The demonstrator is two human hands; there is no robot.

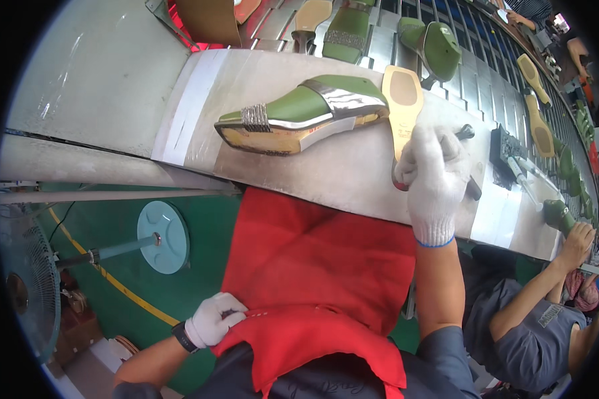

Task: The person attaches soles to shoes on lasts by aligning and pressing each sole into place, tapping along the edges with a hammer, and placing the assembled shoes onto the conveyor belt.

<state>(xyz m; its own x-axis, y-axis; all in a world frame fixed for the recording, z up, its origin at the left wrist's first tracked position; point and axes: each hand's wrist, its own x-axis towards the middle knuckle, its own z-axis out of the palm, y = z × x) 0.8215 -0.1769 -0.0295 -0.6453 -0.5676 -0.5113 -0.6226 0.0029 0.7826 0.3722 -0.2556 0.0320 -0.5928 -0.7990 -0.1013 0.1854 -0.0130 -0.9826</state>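
Note:
On the pale metal table lies a green shoe last (299, 110) with silver trim, a glittery strap and a wooden-looking underside. Right of it, a tan insole (403, 100) lies with its lower end partly behind my right hand (436, 166). This hand wears a white knit glove, fingers curled in over the insole; what they hold, if anything, is hidden. A dark tool end (466, 132) shows beside its knuckles, and a dark bar (474, 188) lies near the wrist. My left hand (214, 319), also gloved, is closed at the red apron (313, 266), by something small and dark.
Behind the table a slatted conveyor (379, 63) carries green shoes (436, 50) and tan insoles (538, 123). A black block (506, 146) with pale-handled tools stands at the right. A co-worker (539, 326) handles a green shoe there. A fan (30, 286) stands at the left.

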